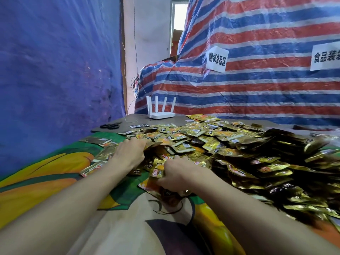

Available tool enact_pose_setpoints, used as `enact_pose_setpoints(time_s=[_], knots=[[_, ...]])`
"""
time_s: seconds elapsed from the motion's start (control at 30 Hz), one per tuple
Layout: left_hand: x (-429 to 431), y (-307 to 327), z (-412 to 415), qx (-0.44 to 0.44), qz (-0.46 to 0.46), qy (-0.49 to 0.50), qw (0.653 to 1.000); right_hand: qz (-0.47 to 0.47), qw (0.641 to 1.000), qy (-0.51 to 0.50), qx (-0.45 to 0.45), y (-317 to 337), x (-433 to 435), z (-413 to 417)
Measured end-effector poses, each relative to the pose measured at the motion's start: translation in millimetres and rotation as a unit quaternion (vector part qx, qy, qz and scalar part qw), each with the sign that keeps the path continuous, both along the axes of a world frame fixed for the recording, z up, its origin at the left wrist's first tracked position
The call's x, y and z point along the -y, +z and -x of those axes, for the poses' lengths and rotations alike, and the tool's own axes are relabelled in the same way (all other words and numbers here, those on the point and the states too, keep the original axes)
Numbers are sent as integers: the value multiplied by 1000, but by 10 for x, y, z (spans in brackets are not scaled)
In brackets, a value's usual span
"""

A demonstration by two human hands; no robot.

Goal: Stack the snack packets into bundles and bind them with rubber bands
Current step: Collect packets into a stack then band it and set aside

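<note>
Clenched round a thin sheaf of gold and orange packets (148, 184), the right hand (176, 174) works at the near-left edge of the big heap of gold and brown foil snack packets (230, 144). Its fingers curl down over the sheaf, which lies low against the printed green and orange cloth (55, 162) that covers the worktop. The left hand (128, 153) sits just left of the heap's edge, knuckles up, with its fingertips buried among the packets beneath one lifted brownish one. I cannot tell whether it is grasping anything.

From the grip, the loose packets lie ahead and to the right and touch both hands. The left hand is nearer the heap's thin left fringe, so it looks the likelier one to pass the next packet across. The right hand hides most of the sheaf, so its long axis cannot be read. No rubber band shows plainly, and binding seems a step still to come.

Beyond the heap's far-left corner lie black scissors (110, 125) and a white router with four aerials (161, 113). A red, white and blue striped tarpaulin (257, 85) rises behind the heap.
</note>
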State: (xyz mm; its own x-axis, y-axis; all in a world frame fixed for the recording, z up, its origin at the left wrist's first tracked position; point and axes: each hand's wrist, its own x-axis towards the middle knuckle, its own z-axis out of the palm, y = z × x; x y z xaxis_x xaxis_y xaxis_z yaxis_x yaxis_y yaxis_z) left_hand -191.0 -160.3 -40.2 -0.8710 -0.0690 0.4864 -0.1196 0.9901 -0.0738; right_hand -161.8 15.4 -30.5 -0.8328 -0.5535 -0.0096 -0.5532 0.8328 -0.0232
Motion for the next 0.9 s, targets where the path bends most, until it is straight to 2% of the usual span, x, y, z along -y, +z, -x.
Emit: enact_pose_setpoints(time_s=[0.27, 0.4, 0.47, 0.57, 0.63, 0.67, 0.7, 0.8, 0.87, 0.9], knots=[[4, 362, -407, -120, -177, -84, 973, 68, 997, 6, -32, -41, -5, -195], [-110, 427, -520, -168, -273, -116, 940, 80, 997, 12, -16, -20, -98, -354], [-177, 429, -575, -186, -350, -122, 910, 106, 994, 2, -15, 12, -177, -435], [-280, 367, -646, -232, -496, -114, 829, 179, 982, -11, -58, 36, -318, -514], [-335, 299, -649, -252, -558, -64, 788, 267, 960, -16, -87, 46, -407, -561], [-360, 268, -631, -250, -598, -40, 761, 318, 943, -21, -100, 53, -445, -576], [-384, 247, -614, -245, -649, -36, 719, 365, 923, -28, -115, 58, -481, -578], [-397, 208, -594, -232, -773, -94, 583, 485, 859, -43, -156, 77, -591, -536], [-386, 183, -609, -217, -812, -154, 519, 567, 807, -27, -163, 96, -645, -522], [-387, 168, -629, -202, -820, -184, 502, 601, 782, -14, -165, 105, -658, -519]])
